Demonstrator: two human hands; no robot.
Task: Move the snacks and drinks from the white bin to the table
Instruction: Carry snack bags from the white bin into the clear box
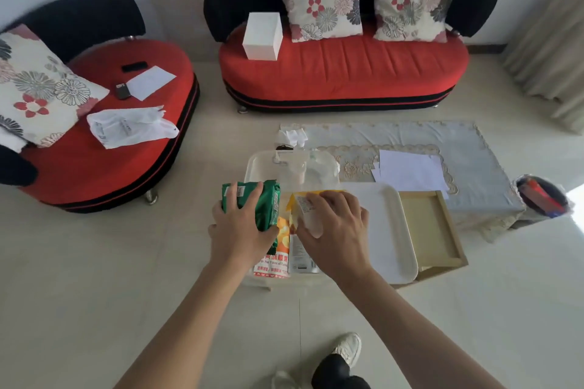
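In the lower centre of the head view, the green snack packet [268, 199] is gripped by the left hand [240, 230], whose fingers are curled over its top edge. Just to the right of it, the yellow packet [293, 210] is held by the right hand [335, 230], with the fingers wrapped round its upper end. Both packets are seen over the white bin [252, 164]; whether they have been lifted free of it cannot be told. An orange packet [281, 243] and a pale one beside it are left lying in the bin beneath the hands, and something clear, too blurred to name, is seen at the bin's far end.

The step in hand is judged to be the picking of two snacks at once. For the next move, both packets would need to be carried rightwards, past the white tray [379, 215], and set down on the cloth-covered table [474, 148] at centre right.
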